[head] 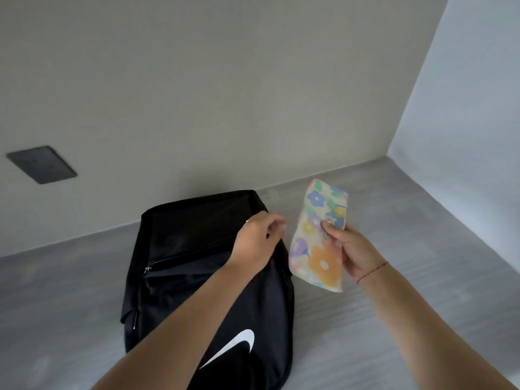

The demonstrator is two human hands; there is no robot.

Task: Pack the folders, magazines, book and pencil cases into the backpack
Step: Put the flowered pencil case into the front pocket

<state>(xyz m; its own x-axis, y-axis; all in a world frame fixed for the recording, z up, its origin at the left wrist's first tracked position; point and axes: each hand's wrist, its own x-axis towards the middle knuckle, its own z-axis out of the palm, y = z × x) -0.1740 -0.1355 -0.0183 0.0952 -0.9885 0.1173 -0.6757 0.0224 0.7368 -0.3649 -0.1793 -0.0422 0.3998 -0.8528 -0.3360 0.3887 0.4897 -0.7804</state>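
Note:
A black backpack (197, 277) with a white swoosh lies flat on the grey table, its top toward the wall. My left hand (257, 242) rests on its upper right edge, fingers pinched on the fabric or a zipper there; the exact hold is hidden. My right hand (351, 249) holds a flowered pencil case (319, 235) in pastel colours just right of the backpack, above the table. The main opening at the top looks dark and partly open. No folders, magazines or book are in view.
The grey table (394, 319) meets a white wall behind and a side wall at the right. A dark square plate (42, 164) sits on the back wall at the left.

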